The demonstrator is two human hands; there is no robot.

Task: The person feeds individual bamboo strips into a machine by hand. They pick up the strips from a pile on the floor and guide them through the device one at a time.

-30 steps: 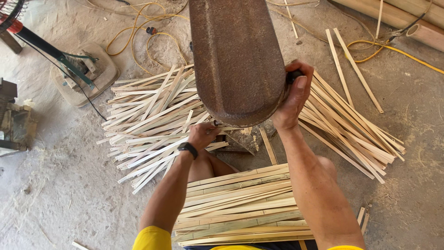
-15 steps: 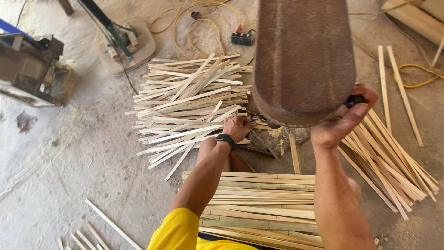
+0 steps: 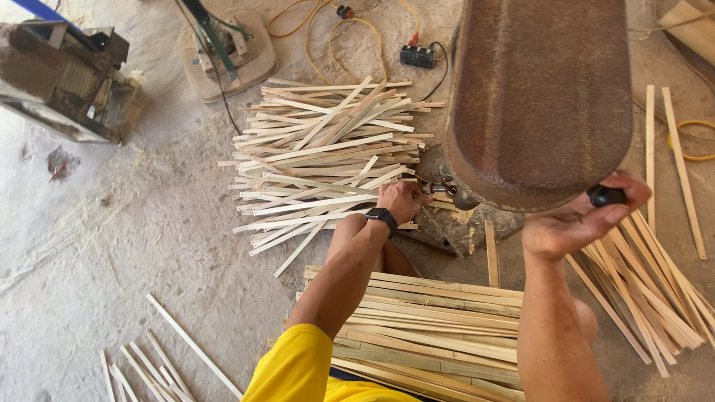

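Probably workshop; bamboo slats (image 3: 328,156), sawdust

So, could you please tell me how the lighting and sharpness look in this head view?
Head view: soft daylight, no glare; the wooden strips are sharp; the rusty machine cover looms large, close to the lens; the right hand is slightly soft; the edges bow.

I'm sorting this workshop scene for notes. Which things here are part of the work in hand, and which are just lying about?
In hand:
- left hand at the metal part under the rusty machine cover
- right hand on the black knob
- slat stack on the lap

Lying about:
- slat pile on the floor
- yellow cable
- grey machine at left
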